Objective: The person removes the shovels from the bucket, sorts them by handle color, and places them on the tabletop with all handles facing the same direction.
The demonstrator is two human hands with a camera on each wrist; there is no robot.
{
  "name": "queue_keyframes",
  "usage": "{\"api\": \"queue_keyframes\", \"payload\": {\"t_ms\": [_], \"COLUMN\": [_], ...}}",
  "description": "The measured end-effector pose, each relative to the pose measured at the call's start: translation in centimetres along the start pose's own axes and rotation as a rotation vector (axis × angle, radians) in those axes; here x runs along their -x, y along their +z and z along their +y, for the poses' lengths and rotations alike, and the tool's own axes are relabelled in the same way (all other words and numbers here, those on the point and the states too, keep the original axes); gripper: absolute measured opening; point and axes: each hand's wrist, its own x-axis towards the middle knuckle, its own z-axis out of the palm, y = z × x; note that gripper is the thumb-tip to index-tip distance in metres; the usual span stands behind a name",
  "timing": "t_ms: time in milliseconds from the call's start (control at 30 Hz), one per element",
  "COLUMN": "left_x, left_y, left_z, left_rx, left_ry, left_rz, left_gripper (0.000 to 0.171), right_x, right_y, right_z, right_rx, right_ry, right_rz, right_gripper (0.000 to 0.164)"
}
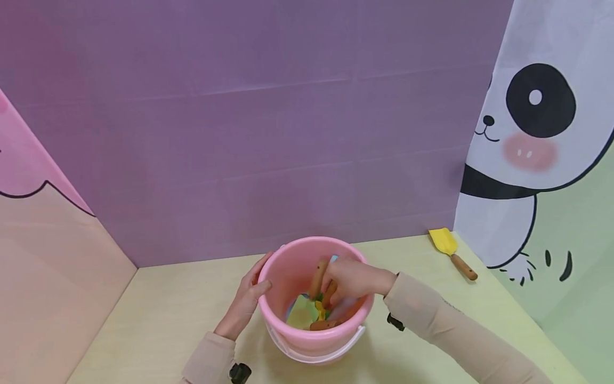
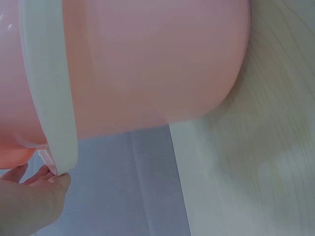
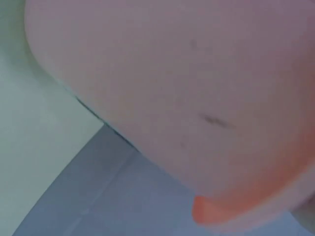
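A pink bucket [image 1: 316,337] with a white handle [image 2: 51,83] stands upright on the table. My left hand [image 1: 249,293] grips its rim at the left, thumb over the inner side and fingers outside. From the right, my right hand [image 1: 352,276] reaches in over the rim, its fingers curled around a brown wooden handle [image 1: 329,295] of a small tool with a yellow end. Another wooden handle [image 1: 317,278] leans beside the fingers. More wooden-handled tools and a pale yellow-green piece [image 1: 302,313] lie inside. The hand partly hides the contents, and blur hides detail.
A small yellow shovel [image 1: 445,242] with a wooden handle lies on the pale wooden table [image 1: 192,304] at the back right. A purple backdrop [image 1: 264,133] rises behind the table, with a panda-printed panel [image 1: 503,224] at the right and a pink-and-beige panel [image 1: 48,256] at the left.
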Motion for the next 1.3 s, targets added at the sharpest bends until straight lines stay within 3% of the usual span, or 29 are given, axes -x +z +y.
{"api": "queue_keyframes", "payload": {"t_ms": [100,300,467,1000,1300], "left_x": [0.0,-0.1,-0.1,-0.5,-0.4], "left_y": [0.0,0.0,-0.1,-0.3,-0.2], "left_z": [0.2,0.4,0.2,0.3,0.4], "left_rx": [0.002,-0.004,0.004,-0.026,-0.03], "left_ry": [0.006,0.013,0.015,0.002,-0.012], "left_rz": [0.004,-0.01,-0.013,-0.016,-0.018], "left_gripper": [0.064,0.063,0.063,0.063,0.063], "right_x": [0.5,1.4,1.9,3.8,4.9], "right_y": [-1.0,-2.5,-3.4,-6.3,-6.6], "right_z": [-0.2,-0.6,-0.9,-1.2,-0.4], "right_rx": [-0.031,0.038,0.012,-0.006,-0.045], "right_ry": [0.036,0.175,0.208,0.119,0.144], "right_rz": [-0.006,0.021,0.017,0.05,0.128], "right_gripper": [0.011,0.015,0.019,0.021,0.026]}}
